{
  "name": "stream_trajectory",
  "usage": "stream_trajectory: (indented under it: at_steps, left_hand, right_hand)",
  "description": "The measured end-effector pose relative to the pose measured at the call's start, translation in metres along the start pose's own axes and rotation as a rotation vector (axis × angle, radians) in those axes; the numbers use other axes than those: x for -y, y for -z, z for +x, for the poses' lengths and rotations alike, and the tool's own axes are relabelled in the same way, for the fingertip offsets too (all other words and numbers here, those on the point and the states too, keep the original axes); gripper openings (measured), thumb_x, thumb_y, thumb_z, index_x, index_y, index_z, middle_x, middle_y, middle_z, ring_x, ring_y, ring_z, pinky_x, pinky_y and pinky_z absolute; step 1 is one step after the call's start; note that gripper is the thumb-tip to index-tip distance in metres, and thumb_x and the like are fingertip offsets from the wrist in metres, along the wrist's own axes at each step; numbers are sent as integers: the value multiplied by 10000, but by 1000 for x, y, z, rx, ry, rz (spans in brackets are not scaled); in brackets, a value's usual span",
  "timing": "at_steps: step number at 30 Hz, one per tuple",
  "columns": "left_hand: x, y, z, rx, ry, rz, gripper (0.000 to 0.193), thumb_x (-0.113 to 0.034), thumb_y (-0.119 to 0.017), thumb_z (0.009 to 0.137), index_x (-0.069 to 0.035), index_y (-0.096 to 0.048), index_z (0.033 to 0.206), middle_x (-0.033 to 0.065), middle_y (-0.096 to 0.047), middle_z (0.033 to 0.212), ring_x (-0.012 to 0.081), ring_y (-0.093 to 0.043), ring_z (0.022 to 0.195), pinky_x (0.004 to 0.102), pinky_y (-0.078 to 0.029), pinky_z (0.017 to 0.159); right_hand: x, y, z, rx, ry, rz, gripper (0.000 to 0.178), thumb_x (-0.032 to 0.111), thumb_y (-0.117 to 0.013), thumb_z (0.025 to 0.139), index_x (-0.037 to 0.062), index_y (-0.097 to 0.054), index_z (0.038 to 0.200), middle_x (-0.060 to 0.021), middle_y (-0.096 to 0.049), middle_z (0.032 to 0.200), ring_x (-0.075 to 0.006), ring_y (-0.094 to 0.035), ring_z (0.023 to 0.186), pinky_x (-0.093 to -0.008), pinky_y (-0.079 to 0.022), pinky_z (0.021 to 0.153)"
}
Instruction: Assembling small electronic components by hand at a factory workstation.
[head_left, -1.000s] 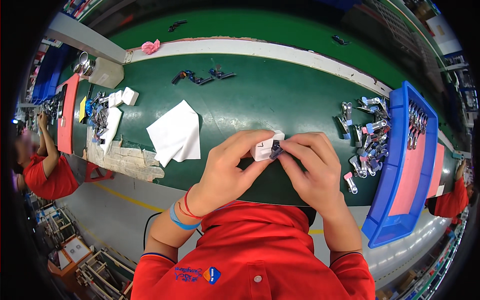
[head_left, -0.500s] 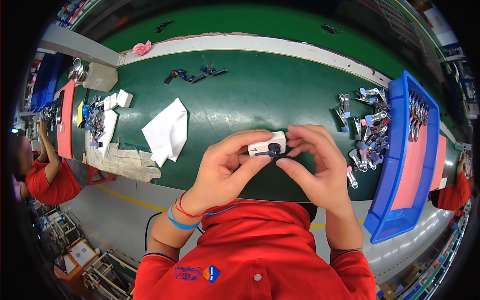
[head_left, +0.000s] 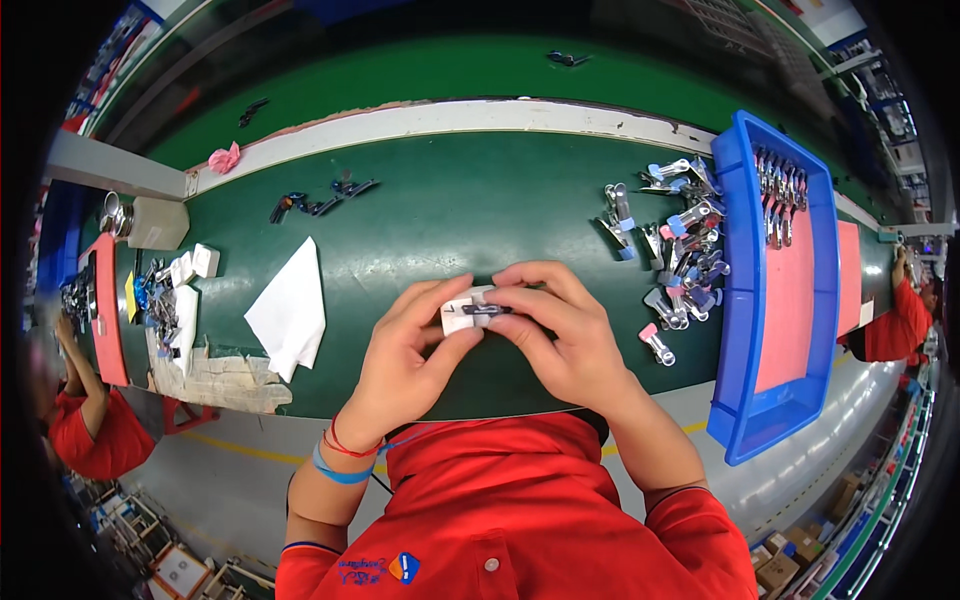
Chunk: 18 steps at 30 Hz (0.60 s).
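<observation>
Widest open rm: bench (head_left: 440,215) ctr, above both hands, btwn cloth (head_left: 288,312) at L-ctr & clip pile (head_left: 693,217) at R; a hand could pass there up to the raised ledge (head_left: 440,116) along the top. Small dark parts (head_left: 322,204) obstruct upper L. At R, clips crowd nr the bin (head_left: 738,270), its wall blocking sideways. Far L jammed w/ white blocks (head_left: 205,261) & metal bits (head_left: 158,305).

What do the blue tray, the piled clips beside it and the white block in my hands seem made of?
The blue tray looks like moulded plastic, given its even colour and soft sheen. The piled clips seem polished metal, from their silvery glints; pink and bluish ends could be plastic or rubber. The white block, smooth and pale, is perhaps plastic; much of it is covered.
</observation>
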<state>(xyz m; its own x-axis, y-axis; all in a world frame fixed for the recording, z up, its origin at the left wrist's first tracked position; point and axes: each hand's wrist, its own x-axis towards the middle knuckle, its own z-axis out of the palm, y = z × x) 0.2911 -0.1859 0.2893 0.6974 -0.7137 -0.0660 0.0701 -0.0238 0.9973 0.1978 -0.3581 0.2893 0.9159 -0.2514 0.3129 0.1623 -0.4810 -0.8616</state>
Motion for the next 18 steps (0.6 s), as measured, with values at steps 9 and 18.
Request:
stream_trajectory:
  at_steps: [9, 18]
  left_hand:
    - [-10, 4, 15, -83, -380, 664, 378, -34, -674, 864, 17, -584, 1228, 142, -623, 1016, 213, -620, 838, 302, -511, 712]
    - [-5, 0, 5, 13, 141, -343, 279, -47, -627, 927, 18, -628, 1198, 65, -669, 947, 102, -622, 783, 250, -528, 713]
  right_hand:
    - [16, 17, -4, 14, 4, -113, 307, -38, -728, 765, 27, -678, 1061, -127, -649, 1045, -221, -656, 822, -292, -529, 687]
    - [5, 58, 29, -201, -15, -739, 330, 69, -778, 739, -5, -636, 1028, -154, -630, 1000, -313, -633, 819, -369, -506, 724]
